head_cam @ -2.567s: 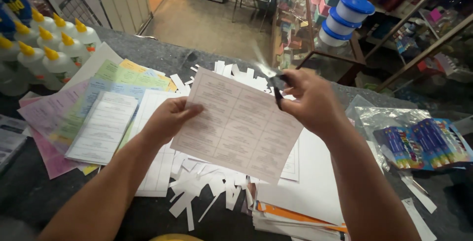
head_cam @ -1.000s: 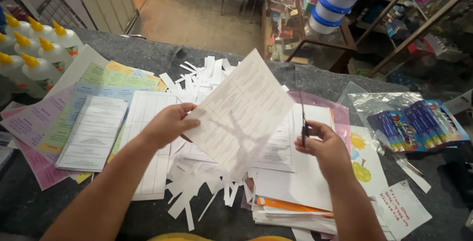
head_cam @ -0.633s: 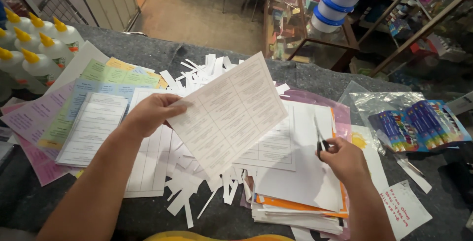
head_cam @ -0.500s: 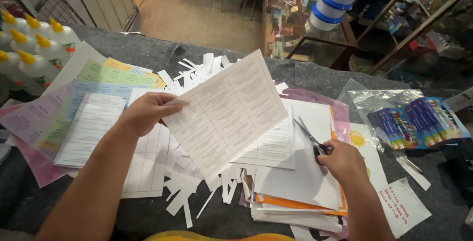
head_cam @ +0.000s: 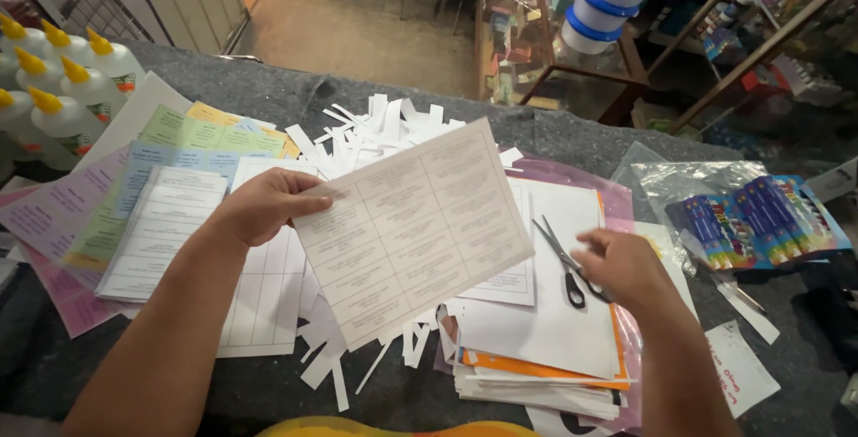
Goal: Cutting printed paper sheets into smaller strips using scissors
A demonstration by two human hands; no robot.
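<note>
Grey felt-covered bench [head_cam: 357,97] fills the lower view; tiled floor and cluttered shop shelves lie beyond its far edge.

Far left: cluster of white glue bottles [head_cam: 54,79] with yellow nozzles, standing upright at the bench edge. Just right of them, fanned sheets in pink, green and blue [head_cam: 134,178], with a white printed form on top.

Left hand [head_cam: 264,205]: raised above the bench, fingers [head_cam: 308,200] clamped on the left edge of a white printed sheet [head_cam: 416,227] ruled into boxes. Sheet is held clear of the bench, tilted, its right side higher than its left, overlapping the papers below.

Behind and beneath the sheet: heap of narrow white paper strips [head_cam: 375,124], more strips spilling out at its lower edge.

Centre right: stack of white paper [head_cam: 554,330] with orange sheets showing at its lower edge. Black-handled scissors [head_cam: 563,263] lie flat on this stack, blades slightly apart, points toward the held sheet.

Right hand [head_cam: 621,267]: resting on the stack at the scissor handles, fingers loosely curled and touching the handles; cannot tell whether any pass through the loops.

Far right: clear plastic bag with a pack of coloured markers [head_cam: 760,218], well apart from both hands.
</note>
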